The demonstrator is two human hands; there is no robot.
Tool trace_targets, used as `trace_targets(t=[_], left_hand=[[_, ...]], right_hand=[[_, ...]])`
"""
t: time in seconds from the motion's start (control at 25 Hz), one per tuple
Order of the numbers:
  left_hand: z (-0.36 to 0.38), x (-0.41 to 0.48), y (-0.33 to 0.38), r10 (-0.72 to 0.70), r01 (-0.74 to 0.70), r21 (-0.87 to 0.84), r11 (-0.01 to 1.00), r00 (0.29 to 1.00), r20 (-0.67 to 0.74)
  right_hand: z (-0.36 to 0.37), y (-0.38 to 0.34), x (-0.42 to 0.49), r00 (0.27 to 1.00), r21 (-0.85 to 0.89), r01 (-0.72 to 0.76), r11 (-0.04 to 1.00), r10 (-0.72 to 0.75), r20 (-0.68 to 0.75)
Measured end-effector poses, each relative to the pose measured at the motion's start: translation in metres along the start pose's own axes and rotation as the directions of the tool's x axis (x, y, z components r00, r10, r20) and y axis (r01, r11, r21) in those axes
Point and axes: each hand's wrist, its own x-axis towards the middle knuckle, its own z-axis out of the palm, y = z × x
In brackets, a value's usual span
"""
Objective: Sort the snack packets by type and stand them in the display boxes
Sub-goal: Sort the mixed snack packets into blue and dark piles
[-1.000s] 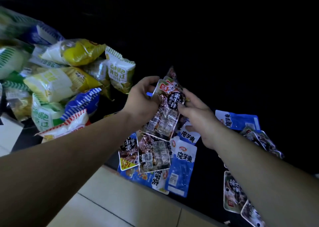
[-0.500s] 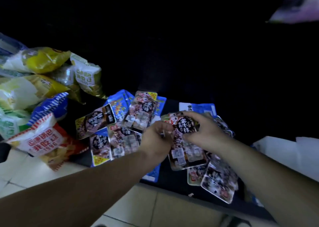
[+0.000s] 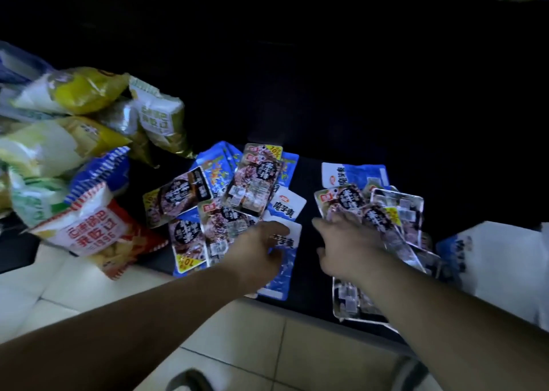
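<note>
Flat clear packets with black round labels [image 3: 252,182] lie mixed with blue-and-white packets [image 3: 286,205] on a black tabletop [image 3: 309,176]. My left hand [image 3: 258,251] rests with loose fingers on one blue-and-white packet [image 3: 283,267] near the front edge. My right hand [image 3: 350,248] lies with spread fingers on a separate pile of black-label packets [image 3: 389,212] to the right. Neither hand holds anything up. A white box [image 3: 511,260] at the far right is partly cut off by the frame edge.
Several large puffed chip bags, yellow [image 3: 77,90], green-white [image 3: 157,117] and red-white [image 3: 89,230], are heaped at the left and overhang the table's edge. Pale floor tiles [image 3: 237,331] lie below the front edge. The back of the table is dark.
The black-label packet held in both hands now lies on the right pile. My right hand stays on that pile, and my left hand has moved onto a blue-and-white packet.
</note>
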Motion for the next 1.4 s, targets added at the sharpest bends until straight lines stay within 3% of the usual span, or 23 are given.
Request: trace_targets(t=[0.08,0.16,0.24,0.28,0.36,0.48,0.68,0.76,0.92,1.04,1.2,1.28,1.4], left_hand=[[-0.03,-0.002,-0.02,0.025,-0.015,0.086,0.996,0.992,-0.121],[-0.059,0.002,-0.048,0.062,0.002,0.366,0.93,0.984,-0.164],[-0.08,0.002,-0.073,-0.13,0.157,0.576,0.802,0.988,-0.089],[-0.085,0.001,-0.083,-0.236,0.24,0.581,0.778,0.968,-0.083],[-0.081,-0.004,-0.1,-0.301,0.323,0.436,0.84,0.946,-0.122],[-0.063,-0.003,-0.106,-0.236,0.292,0.199,0.935,0.935,-0.266],[-0.065,-0.001,-0.103,-0.05,0.175,0.283,0.943,0.915,-0.4],[-0.067,-0.005,-0.101,0.007,0.117,0.235,0.965,0.882,-0.471],[-0.074,-0.009,-0.094,-0.264,0.207,-0.163,0.965,0.78,-0.567],[-0.073,-0.007,-0.095,-0.337,0.209,-0.284,0.936,0.767,-0.546],[-0.081,-0.025,-0.082,-0.38,0.133,-0.429,0.894,0.73,-0.567],[-0.089,-0.04,-0.072,-0.392,0.073,-0.503,0.861,0.724,-0.568],[-0.105,-0.054,-0.061,-0.369,-0.001,-0.53,0.848,0.717,-0.592]], right_hand=[[-0.008,-0.024,0.02,0.999,0.06,-0.003,0.998,0.006,-0.048],[-0.015,-0.051,0.042,0.998,0.244,0.025,0.969,-0.011,-0.059],[-0.015,-0.075,0.061,0.997,0.394,0.037,0.918,-0.007,-0.079],[-0.014,-0.087,0.068,0.996,0.453,0.028,0.891,0.014,-0.088],[-0.009,-0.106,0.085,0.991,0.571,-0.041,0.82,0.107,-0.082],[-0.006,-0.118,0.11,0.95,0.621,-0.194,0.759,0.303,-0.073],[-0.002,-0.118,0.128,0.926,0.582,-0.225,0.781,0.358,-0.122],[0.001,-0.115,0.133,0.92,0.634,-0.212,0.744,0.37,-0.128],[0.002,-0.108,0.131,0.915,0.733,-0.217,0.645,0.395,-0.077],[0.0,-0.107,0.13,0.907,0.815,-0.22,0.536,0.42,-0.03],[-0.01,-0.102,0.127,0.877,0.926,-0.233,0.297,0.475,0.068],[-0.013,-0.099,0.122,0.87,0.933,-0.236,0.273,0.487,0.078],[-0.019,-0.099,0.114,0.909,0.919,-0.179,0.352,0.416,0.018]])
